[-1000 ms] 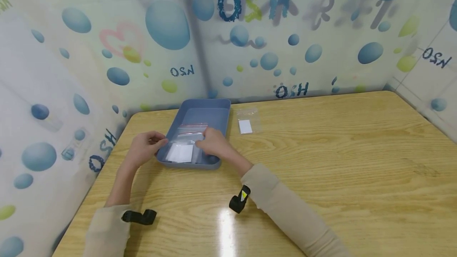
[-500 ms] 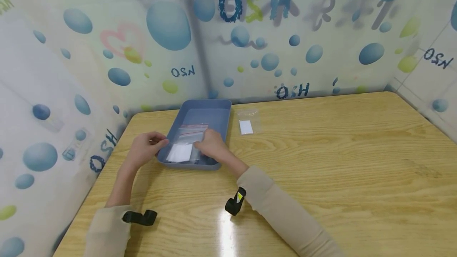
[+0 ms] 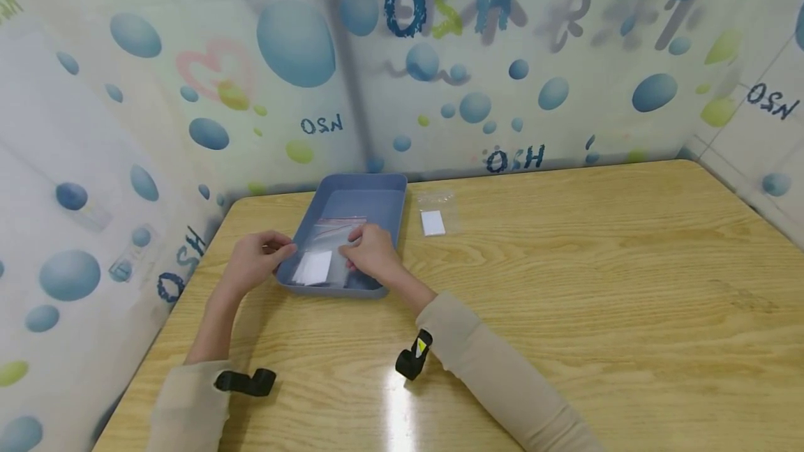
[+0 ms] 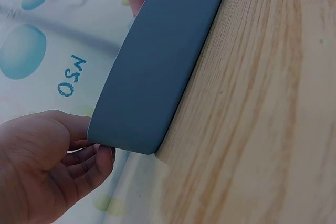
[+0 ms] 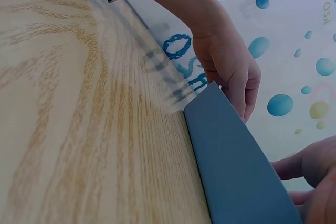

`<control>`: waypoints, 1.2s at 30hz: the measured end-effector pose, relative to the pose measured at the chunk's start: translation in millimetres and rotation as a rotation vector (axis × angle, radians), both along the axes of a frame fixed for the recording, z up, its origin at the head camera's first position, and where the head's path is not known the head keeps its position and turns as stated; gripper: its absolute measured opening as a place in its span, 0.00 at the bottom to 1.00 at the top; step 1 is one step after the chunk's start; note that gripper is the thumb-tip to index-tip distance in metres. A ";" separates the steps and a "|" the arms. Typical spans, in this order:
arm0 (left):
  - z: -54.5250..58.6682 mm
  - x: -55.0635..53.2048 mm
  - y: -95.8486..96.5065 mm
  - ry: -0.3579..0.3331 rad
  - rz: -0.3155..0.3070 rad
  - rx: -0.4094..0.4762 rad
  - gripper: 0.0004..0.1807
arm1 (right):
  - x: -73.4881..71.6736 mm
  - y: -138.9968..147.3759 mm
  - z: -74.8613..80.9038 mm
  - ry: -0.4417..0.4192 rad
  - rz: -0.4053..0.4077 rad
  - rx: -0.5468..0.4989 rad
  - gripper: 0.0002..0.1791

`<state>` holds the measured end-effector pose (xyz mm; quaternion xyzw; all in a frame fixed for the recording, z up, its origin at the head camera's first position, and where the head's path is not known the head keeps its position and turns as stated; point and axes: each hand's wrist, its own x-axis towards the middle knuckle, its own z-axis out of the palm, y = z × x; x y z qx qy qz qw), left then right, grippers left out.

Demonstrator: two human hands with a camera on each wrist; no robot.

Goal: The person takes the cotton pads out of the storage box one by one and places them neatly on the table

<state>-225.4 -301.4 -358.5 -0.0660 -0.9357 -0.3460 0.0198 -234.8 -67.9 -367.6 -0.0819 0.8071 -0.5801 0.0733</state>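
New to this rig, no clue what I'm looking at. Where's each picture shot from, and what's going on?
No robot here: it's a person's two bare hands. The large picture comes from a camera worn on the head, looking forward and down. The two smaller ones come from a camera on each wrist; the black units at the cuffs are presumably those.

On the wood-grain table lies a blue-grey tray holding clear bags with white inserts. Another small bag, also with a white insert, lies beside it.

The left hand holds the tray's rim. The right hand reaches inside and appears to pinch the bags; how many is unclear.
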 end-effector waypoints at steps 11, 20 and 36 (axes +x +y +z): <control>-0.4 -0.6 -0.5 -0.001 0.006 -0.006 0.15 | 2.5 -1.8 0.5 0.038 0.000 -0.007 0.05; -3.3 -2.0 -2.5 0.004 0.005 -0.008 0.15 | 0.2 0.4 0.5 0.081 0.008 -0.047 0.05; 0.0 0.3 0.2 0.010 -0.001 0.003 0.15 | -5.3 12.4 3.0 0.139 0.029 -0.077 0.06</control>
